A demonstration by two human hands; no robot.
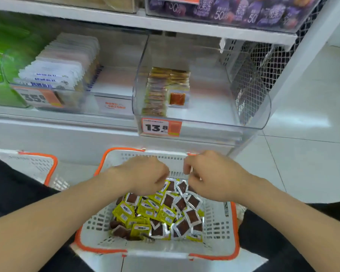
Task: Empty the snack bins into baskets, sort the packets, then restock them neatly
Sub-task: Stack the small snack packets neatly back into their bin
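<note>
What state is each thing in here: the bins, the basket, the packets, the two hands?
Clear bin: partly restocked, packets only at its left.
Binned packets: stacked in neat rows.
Loose packets: jumbled, yellow and silver mixed.
Basket: holds that heap.
Left hand: fingers curled over the heap; grip hidden.
Right hand: fingers curled; grip unclear.
Left bin: filled with white packets in a row.

**Bright shop light, blurred upper shelves**

Even overhead light leaves only faint shadows; a pale glare spreads over the floor tiles (306,114). The shelf (165,24) and its green packs (0,55) at left are smeared, while the packets (165,211) in the basket (218,244) read sharper. Wide-angle distortion bows the shelf edges.
</note>
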